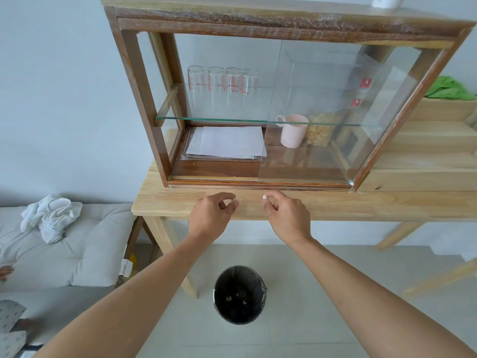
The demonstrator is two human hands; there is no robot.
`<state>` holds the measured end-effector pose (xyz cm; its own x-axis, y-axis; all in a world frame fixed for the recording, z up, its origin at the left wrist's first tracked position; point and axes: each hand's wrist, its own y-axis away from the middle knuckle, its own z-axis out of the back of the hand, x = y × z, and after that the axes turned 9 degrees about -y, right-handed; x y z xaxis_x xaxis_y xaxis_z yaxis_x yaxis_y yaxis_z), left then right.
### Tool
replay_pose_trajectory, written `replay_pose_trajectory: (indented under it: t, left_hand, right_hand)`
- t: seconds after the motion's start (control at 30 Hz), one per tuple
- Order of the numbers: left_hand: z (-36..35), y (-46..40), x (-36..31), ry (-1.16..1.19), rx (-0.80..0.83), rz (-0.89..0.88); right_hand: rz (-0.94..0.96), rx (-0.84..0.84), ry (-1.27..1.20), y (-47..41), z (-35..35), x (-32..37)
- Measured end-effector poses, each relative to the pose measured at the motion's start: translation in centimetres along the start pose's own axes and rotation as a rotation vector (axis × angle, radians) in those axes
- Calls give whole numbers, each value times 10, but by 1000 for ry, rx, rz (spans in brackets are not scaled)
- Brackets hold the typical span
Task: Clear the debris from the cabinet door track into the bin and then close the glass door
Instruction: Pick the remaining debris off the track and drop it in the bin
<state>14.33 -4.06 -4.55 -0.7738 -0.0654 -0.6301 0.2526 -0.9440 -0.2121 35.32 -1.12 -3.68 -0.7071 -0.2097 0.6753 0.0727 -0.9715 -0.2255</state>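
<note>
Light wood table (335, 205) carries the wooden cabinet (144, 104); glass door (322, 112) sits slid to the cabinet's right half, left half open; door track (219, 182) runs along the cabinet's front bottom edge, no clear debris visible in it from here. Inside: glass shelf (214, 120) with four upturned glasses (222, 81); below it a stack of white papers (227, 144), a pink mug (294, 131), a jar (322, 130) just beside the mug. Black bin (240, 294) stands on the floor in front of the table, small pale bits at its bottom. Left hand (211, 213) hovers over the table edge, fingers curled, thumb and forefinger pinched, contents too small to tell; right hand (286, 213) near it, apart, pinching a small white scrap (264, 197).
</note>
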Motion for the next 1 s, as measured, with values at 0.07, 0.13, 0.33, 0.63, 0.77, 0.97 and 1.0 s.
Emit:
replay_pose_trajectory:
  t: [0.07,0.13,0.33,0.63,0.77,0.97,1.0]
  left_hand:
    - [-1,14,-1,9,-3,-6]
    - [-4,28,0,24,-2,-11]
    - [-25,70,16,-49,27,26]
    - [-75,98,61,-154,256,161]
    - [-100,94,80,-207,335,182]
    - [-131,79,101,-225,431,220]
    - [-133,77,103,-223,455,229]
  right_hand:
    - [-18,5,-9,9,5,-5]
    - [-50,14,-34,18,10,-10]
    - [-129,101,-128,48,17,-34]
    - [-231,325,-56,93,-26,-85]
    - [-283,361,20,101,-54,-103]
    - [-332,429,53,100,-95,-120]
    - [-334,433,53,99,-100,-121]
